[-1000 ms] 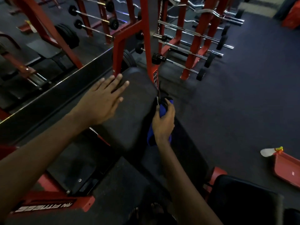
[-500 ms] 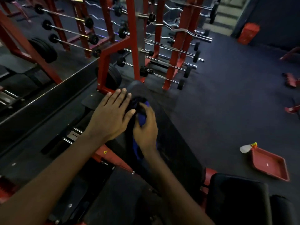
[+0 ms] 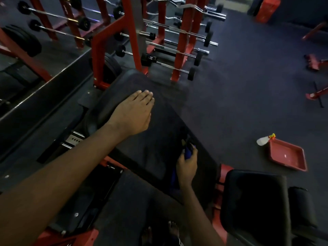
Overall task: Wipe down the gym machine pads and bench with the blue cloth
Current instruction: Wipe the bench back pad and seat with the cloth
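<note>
Dark rubber floor (image 3: pixel 248 103) fills the right side of the gym, and a red rack (image 3: pixel 182 41) of barbells (image 3: pixel 170 65) stands at the top. On the left a mirror (image 3: pixel 35 55) shows more red frames and bars. A long black pad (image 3: pixel 159 139) runs slantwise through the middle, from near the rack's foot down toward the person.

The left hand (image 3: pixel 132 112) lies palm down on the upper part of the pad, with its fingers straight and held together, their tips pointing toward the rack. It holds nothing.

The right hand (image 3: pixel 187 167) is at the pad's right edge, lower down and well apart from the left. Its fingers are curled round the blue cloth (image 3: pixel 188 153). One bunched end of the cloth sticks out above the fingers against the pad, and another strip of blue shows beside the wrist along the pad's side.

A second black pad, the seat (image 3: pixel 255 201), sits at the lower right on a red frame. Out on the floor to the right lies a red tray (image 3: pixel 287 155), with a white spray bottle (image 3: pixel 264 140) touching its far left corner. Bare toes (image 3: pixel 173 229) show at the bottom edge.
</note>
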Tool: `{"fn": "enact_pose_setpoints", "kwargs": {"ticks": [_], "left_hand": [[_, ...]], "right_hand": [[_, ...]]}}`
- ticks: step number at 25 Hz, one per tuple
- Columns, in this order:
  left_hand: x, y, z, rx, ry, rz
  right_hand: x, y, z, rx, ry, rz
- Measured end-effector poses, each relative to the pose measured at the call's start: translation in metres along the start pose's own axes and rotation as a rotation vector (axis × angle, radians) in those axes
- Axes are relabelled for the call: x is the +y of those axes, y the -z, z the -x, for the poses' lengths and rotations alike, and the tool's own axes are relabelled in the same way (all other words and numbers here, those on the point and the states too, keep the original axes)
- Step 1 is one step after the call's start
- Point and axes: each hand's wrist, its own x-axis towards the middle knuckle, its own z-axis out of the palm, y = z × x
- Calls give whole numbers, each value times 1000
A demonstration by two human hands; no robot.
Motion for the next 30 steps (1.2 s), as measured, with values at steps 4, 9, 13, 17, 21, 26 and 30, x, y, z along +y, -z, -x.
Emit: {"fn": "enact_pose_setpoints", "kwargs": {"ticks": [4,9,13,17,21,26,30], "left_hand": [[3,-3,0,47,34,18],[18,-13,-30,3,37,16],[19,-22,-36,12,30,-91],[23,-26,-35,34,20,-131],[26,-25,-36,52,17,-141],[32,-31,-38,76,-64,-164],[57,-45,-50,24,-141,-115]], "right_hand": [[-30,-11,-15,-23,-9,-17],[-103,-49,-31,-259,488,-17],[-73,-37,-100,-99,273,-21],[-25,-16,-137,18,38,41],[28,1,-70,120,-43,-20],[41,13,35,93,32,-36],[3,2,81,-226,317,-18]]}}
